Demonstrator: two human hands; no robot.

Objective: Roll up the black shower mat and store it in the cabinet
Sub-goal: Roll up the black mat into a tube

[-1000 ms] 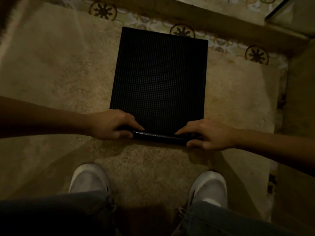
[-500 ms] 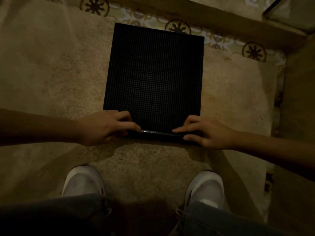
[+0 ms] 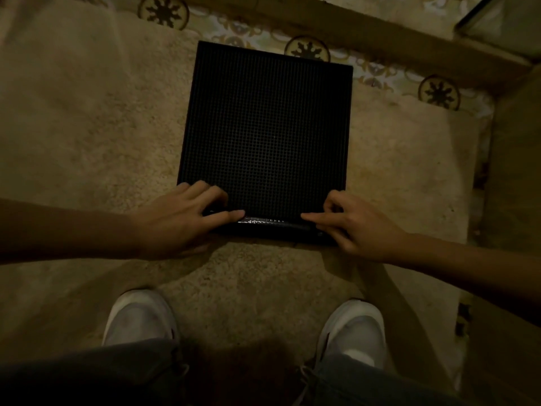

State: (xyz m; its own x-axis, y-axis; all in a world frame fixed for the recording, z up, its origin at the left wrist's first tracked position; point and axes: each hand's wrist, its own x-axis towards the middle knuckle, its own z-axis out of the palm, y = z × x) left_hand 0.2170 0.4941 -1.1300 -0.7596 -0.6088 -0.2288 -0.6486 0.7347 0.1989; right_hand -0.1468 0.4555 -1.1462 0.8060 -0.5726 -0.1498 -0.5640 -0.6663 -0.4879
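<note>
Two hands are working at the near edge of the black shower mat (image 3: 263, 133), which is lying flat on a beige rug (image 3: 87, 127) with only its near strip curled over into a thin roll (image 3: 272, 227); I am seeing the left hand (image 3: 178, 221) pressing on the roll's left end, its fingers (image 3: 231, 214) stretched along the top of the curl, its grip clenched on the roll as far as I can tell, though the thumb is hidden beneath the palm; the right hand (image 3: 357, 227) is sitting on the roll's right end, index finger pointing inward along the curl and the other fingers bent over the mat's corner, likewise grasping the roll; the far edge of the mat is reaching onto a strip of patterned floor tile (image 3: 380, 80) beyond the rug; two white shoes (image 3: 140, 317) are standing on the rug just short of the roll, one below each hand, with grey trouser legs (image 3: 87, 376) filling the bottom of the view; lighting is dim, so I cannot make out finer detail of the mat's gridded texture near the roll.
</note>
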